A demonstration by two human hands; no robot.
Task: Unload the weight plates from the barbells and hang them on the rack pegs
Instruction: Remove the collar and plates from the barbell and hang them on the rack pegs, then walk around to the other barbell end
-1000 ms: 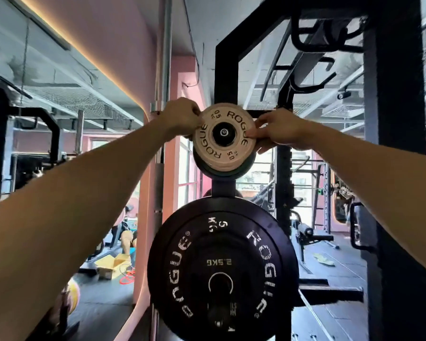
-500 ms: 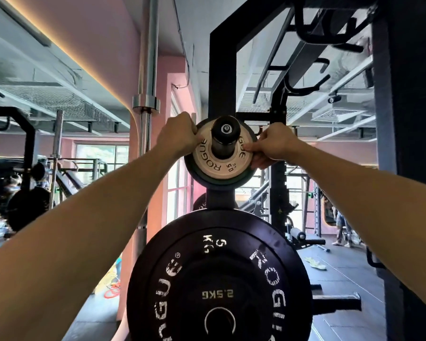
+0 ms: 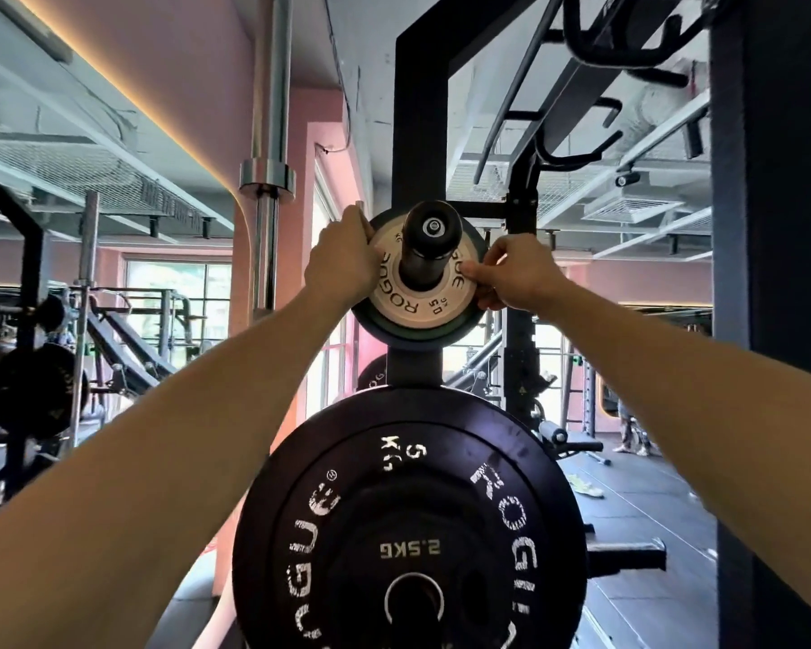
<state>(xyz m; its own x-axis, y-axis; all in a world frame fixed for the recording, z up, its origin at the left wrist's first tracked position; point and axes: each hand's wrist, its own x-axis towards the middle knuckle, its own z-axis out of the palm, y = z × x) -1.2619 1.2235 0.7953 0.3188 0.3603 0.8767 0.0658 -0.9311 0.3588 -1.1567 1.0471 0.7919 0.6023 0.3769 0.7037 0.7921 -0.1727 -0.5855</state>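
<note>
Because small white plate (image 3: 417,292) needs square seating on upper rack peg (image 3: 429,241), left hand (image 3: 343,264) and right hand (image 3: 520,274) pinch opposite rims; both grips curled on plate.

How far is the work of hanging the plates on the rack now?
Done: big black plates hang on the lower peg. In hand: both hands, left and right, grip the small white plate, already threaded on the upper peg. Left: let go. Barbells to unload are not visible.

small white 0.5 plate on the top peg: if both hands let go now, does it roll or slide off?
Probably stays: the white plate is threaded well down the peg, which juts out past its face. It looks rigid, likely light, and lies against a green plate, so little wobble.
</note>
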